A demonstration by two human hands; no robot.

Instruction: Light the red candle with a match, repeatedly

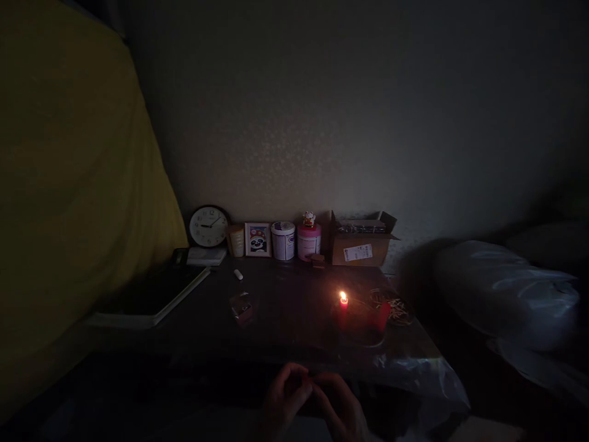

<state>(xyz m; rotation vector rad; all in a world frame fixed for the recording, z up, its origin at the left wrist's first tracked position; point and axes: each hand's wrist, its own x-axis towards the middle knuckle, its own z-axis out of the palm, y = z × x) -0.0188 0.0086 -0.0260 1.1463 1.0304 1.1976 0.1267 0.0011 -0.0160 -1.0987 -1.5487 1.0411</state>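
My left hand (286, 393) and my right hand (341, 402) are close together at the front edge of the dark table (294, 331), fingertips meeting. The fingers of both are curled and pinched. Whatever is between them, if anything, is too dark and small to make out. Beyond them and to the right, a lit red candle (343, 313) stands upright, its flame (343, 296) burning. A second red candle (383, 317), without a flame, tilts beside it. Behind that candle, thin pale sticks (396, 310) lie in a round dish (411, 318).
A small clear-topped box (242, 309) and a white oblong piece (238, 274) lie left of centre. Along the wall stand a clock (208, 226), framed panda picture (257, 239), two tubs (283, 241) and a cardboard box (361, 248). A large book (151, 298) lies left; a plastic bag (506, 288) bulges right.
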